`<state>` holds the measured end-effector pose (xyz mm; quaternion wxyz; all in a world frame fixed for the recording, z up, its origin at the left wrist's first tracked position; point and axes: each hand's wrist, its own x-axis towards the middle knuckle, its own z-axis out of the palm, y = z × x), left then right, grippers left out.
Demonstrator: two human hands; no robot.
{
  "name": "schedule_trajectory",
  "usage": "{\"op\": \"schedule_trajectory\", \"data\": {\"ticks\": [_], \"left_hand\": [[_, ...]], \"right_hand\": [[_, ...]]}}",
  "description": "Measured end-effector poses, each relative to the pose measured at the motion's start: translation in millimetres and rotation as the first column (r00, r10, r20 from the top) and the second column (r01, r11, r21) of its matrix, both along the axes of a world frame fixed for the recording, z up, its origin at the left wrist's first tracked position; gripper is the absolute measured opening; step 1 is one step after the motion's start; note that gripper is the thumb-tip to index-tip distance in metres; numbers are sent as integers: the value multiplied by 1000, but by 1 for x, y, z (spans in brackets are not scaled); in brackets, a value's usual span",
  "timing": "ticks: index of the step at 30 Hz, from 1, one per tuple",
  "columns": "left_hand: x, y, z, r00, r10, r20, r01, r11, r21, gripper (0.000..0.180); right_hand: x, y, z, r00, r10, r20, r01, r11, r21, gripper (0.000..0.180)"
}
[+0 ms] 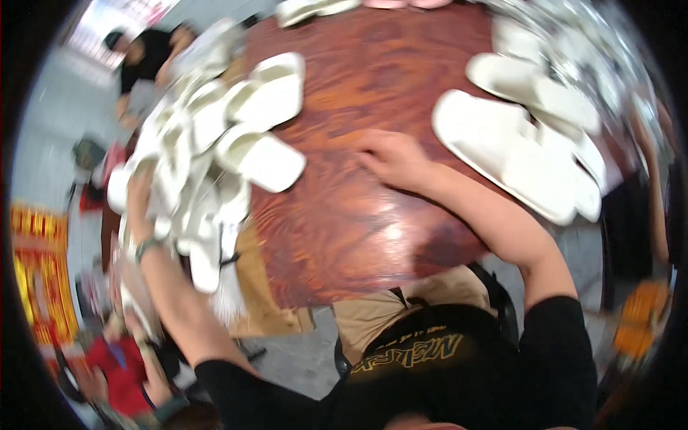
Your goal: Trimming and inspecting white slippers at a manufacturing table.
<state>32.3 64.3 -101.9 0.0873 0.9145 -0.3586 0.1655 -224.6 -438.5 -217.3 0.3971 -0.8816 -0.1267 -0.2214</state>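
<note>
My left hand (140, 188) reaches into a heap of white slippers (202, 115) at the left side of the table. Its fingers are blurred and partly hidden among the slippers, so their grip does not show. Over the bare wood near the middle, my right hand (393, 159) is loosely closed, fingers curled in, with nothing visible in it. Left of it lies the nearest loose white slipper (269, 163), toe toward the middle. To its right, a pair of white slippers (487, 136) rests at the table's right side.
The reddish-brown table (358, 79) has more white slippers (315, 8) and pink slippers (408, 3) along its far edge. Clear plastic bags (588, 50) crowd the far right. A person in black (147, 57) is at the far left, another in red (118, 373) lower left.
</note>
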Motion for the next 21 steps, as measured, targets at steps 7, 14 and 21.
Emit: {"op": "schedule_trajectory", "data": {"ticks": [7, 14, 21], "left_hand": [[-14, 22, 26, 737, 538, -409, -639, 752, -162, 40], [-68, 122, -26, 806, -79, 587, -228, 873, 431, 21], [-105, -8, -4, 763, 564, -315, -643, 615, -456, 48]], "right_hand": [[-12, -17, 6, 997, -3, -83, 7, 999, 50, 18], [-32, -29, 87, 976, 122, 180, -34, 903, -428, 13], [-117, -260, 103, 809, -575, -125, 289, 573, -767, 60]]}}
